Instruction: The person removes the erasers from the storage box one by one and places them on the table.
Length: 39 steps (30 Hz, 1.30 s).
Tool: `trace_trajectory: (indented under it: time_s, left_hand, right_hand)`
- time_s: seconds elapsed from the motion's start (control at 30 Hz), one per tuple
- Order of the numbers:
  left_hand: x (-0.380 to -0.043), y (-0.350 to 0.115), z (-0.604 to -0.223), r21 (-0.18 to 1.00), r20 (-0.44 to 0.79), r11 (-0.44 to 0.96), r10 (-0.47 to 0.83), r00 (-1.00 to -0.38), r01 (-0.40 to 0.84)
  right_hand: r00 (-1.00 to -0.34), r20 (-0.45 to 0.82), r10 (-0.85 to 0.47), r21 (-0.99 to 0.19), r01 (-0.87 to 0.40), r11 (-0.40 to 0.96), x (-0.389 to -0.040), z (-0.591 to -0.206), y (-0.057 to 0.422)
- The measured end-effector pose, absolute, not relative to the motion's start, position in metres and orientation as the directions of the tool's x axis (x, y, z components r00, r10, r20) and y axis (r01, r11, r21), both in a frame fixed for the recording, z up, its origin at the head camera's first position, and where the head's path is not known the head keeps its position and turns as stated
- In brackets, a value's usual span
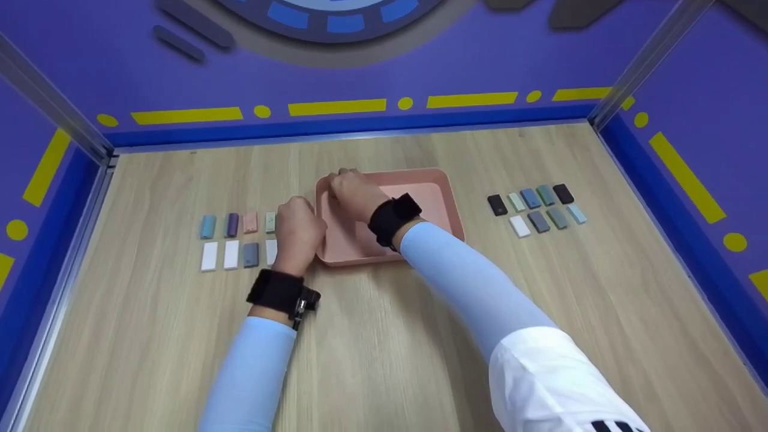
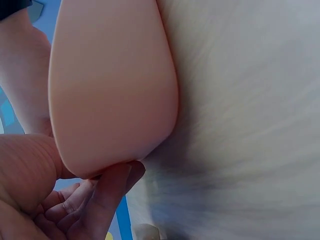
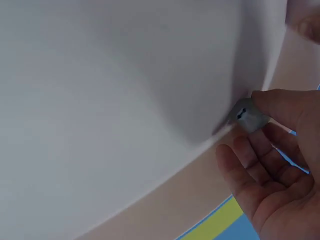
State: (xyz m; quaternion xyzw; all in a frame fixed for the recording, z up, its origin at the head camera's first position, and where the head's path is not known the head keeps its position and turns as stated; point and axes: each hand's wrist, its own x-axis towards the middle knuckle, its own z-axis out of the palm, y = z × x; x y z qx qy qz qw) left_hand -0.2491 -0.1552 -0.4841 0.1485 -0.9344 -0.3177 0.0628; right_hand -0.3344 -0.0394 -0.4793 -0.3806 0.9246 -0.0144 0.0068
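Note:
A shallow pink tray [image 1: 414,207] lies on the wooden table. My left hand [image 1: 298,231] is at its left side; in the left wrist view the thumb and fingers pinch the tray's pink wall [image 2: 112,90] near a corner. My right hand [image 1: 357,195] reaches over the tray into its far left corner. There, in the right wrist view, the thumb and fingers pinch a small grey-green block [image 3: 249,116] with a dark mark on its end, close against the tray wall. That block is hidden by the hand in the head view.
Left of the tray stand two rows of small blocks, including a blue block [image 1: 207,227], a purple block [image 1: 231,225] and a white block [image 1: 209,257]. More blocks lie to the right, among them a black block [image 1: 497,205]. Purple-blue panels [image 1: 360,84] enclose the table.

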Motion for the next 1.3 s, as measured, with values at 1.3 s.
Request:
trace_trajectory:
  time_s: [1.3]
  left_hand:
    - [-0.249,-0.154,-0.481,0.627,-0.039,0.731,-0.318,-0.947,-0.271]
  right_hand:
    - [-0.925,0.149,-0.350,-0.474,-0.378,0.796,-0.306,-0.417,0.168]
